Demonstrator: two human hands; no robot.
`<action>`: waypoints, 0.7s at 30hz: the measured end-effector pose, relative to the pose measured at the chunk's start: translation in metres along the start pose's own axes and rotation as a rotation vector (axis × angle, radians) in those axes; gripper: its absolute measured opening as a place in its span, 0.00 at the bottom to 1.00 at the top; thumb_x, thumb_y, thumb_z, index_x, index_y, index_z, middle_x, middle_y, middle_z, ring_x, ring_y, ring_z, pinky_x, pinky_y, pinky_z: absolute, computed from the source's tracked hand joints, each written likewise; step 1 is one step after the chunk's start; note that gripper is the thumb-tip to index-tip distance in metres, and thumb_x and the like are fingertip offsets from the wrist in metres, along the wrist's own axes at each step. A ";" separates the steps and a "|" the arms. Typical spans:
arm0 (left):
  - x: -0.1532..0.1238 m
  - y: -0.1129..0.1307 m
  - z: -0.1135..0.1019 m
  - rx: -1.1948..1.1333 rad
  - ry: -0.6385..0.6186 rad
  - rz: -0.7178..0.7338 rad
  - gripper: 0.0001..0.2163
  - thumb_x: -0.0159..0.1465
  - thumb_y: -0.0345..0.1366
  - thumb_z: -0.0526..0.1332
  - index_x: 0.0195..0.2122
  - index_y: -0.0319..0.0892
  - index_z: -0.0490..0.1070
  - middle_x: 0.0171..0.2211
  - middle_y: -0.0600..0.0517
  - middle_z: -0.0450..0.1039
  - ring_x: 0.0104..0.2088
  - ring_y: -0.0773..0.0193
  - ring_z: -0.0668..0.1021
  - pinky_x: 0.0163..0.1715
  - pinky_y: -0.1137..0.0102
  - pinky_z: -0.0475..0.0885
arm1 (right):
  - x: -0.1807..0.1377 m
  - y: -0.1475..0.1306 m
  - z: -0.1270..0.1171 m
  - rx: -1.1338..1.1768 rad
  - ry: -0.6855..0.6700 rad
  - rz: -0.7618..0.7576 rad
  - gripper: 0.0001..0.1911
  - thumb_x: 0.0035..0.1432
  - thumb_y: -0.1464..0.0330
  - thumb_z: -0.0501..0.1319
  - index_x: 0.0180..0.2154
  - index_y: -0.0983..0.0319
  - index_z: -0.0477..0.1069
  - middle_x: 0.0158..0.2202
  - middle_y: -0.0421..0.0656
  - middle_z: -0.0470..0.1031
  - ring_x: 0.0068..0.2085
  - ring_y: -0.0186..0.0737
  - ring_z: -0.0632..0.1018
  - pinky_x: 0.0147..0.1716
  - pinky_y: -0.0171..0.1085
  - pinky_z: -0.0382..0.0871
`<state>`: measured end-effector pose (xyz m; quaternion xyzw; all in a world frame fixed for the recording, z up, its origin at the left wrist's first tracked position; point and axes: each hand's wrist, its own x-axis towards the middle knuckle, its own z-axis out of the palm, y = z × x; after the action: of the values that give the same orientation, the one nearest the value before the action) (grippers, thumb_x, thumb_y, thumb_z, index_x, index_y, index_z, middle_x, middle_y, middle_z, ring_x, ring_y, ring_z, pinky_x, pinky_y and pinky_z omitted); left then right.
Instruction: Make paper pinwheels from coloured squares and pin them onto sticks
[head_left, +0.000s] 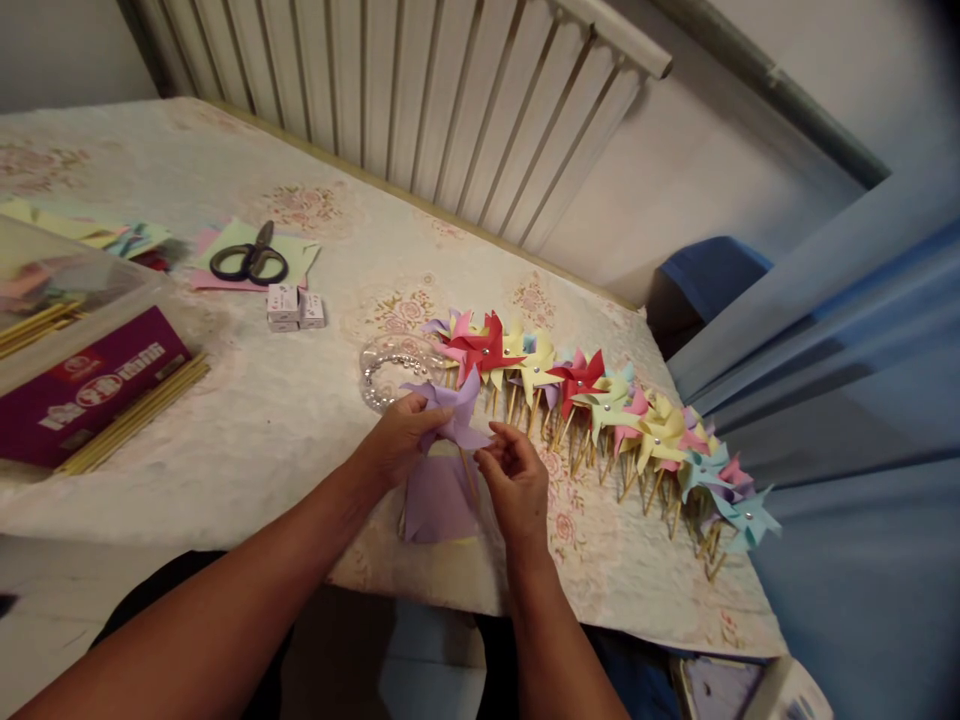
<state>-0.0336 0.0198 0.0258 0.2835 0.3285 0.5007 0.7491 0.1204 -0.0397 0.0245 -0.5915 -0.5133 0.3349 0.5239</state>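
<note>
A light purple paper pinwheel (466,410) on a thin wooden stick is pinched between the thumb and fingers of my left hand (405,435). Close to its right-hand blade is my right hand (517,480), fingers curled, with thumb and fingertips a little apart and nothing visible between them. Below the pinwheel lies a stack of purple paper squares (441,505). Just behind my left hand sits a clear round dish (375,375) with small shiny beads or pins in it.
Finished pinwheels (600,400) in several colours lie in a row along the right. Black-handled scissors (251,262) rest on coloured paper, beside small white boxes (283,308). At left stand a plastic bin (90,285), a purple box (97,390) and wooden sticks (142,412).
</note>
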 end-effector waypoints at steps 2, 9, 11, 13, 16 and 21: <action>0.000 -0.001 0.000 -0.003 -0.008 -0.011 0.15 0.45 0.36 0.74 0.29 0.38 0.72 0.23 0.54 0.73 0.22 0.71 0.72 0.24 0.75 0.67 | -0.001 -0.001 -0.002 -0.076 0.018 -0.091 0.12 0.54 0.67 0.65 0.42 0.60 0.76 0.34 0.40 0.76 0.34 0.36 0.76 0.37 0.36 0.72; 0.002 -0.005 -0.004 0.028 0.017 -0.003 0.14 0.47 0.36 0.72 0.30 0.39 0.71 0.23 0.56 0.72 0.22 0.71 0.72 0.25 0.75 0.67 | -0.004 -0.005 -0.003 -0.206 -0.007 -0.200 0.05 0.56 0.69 0.62 0.36 0.60 0.77 0.31 0.40 0.76 0.32 0.37 0.76 0.35 0.36 0.70; 0.001 -0.004 -0.003 0.042 0.016 -0.004 0.14 0.47 0.36 0.72 0.31 0.39 0.70 0.23 0.56 0.72 0.23 0.71 0.72 0.25 0.75 0.67 | -0.004 -0.005 -0.003 -0.215 -0.024 -0.199 0.05 0.55 0.69 0.63 0.35 0.60 0.77 0.30 0.40 0.76 0.31 0.37 0.75 0.34 0.36 0.69; 0.001 -0.003 -0.003 0.057 0.018 -0.010 0.14 0.47 0.36 0.72 0.31 0.40 0.69 0.24 0.57 0.72 0.23 0.71 0.72 0.26 0.75 0.67 | -0.003 -0.006 -0.003 -0.215 -0.048 -0.198 0.04 0.55 0.69 0.63 0.34 0.60 0.76 0.29 0.39 0.76 0.31 0.37 0.75 0.34 0.36 0.69; 0.001 -0.004 -0.005 0.086 0.024 -0.011 0.13 0.48 0.35 0.71 0.31 0.40 0.69 0.25 0.57 0.71 0.24 0.71 0.71 0.27 0.75 0.67 | -0.003 -0.008 -0.004 -0.211 -0.075 -0.189 0.03 0.54 0.69 0.64 0.33 0.60 0.76 0.29 0.39 0.75 0.31 0.37 0.74 0.33 0.35 0.68; 0.003 -0.008 -0.010 0.097 0.003 -0.008 0.13 0.50 0.35 0.69 0.36 0.40 0.71 0.27 0.57 0.71 0.26 0.71 0.72 0.28 0.75 0.66 | -0.003 -0.006 -0.004 -0.211 -0.128 -0.156 0.03 0.54 0.70 0.64 0.34 0.60 0.76 0.30 0.39 0.75 0.31 0.37 0.74 0.34 0.35 0.67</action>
<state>-0.0361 0.0212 0.0127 0.3172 0.3545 0.4816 0.7361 0.1221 -0.0443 0.0309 -0.5789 -0.6226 0.2742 0.4495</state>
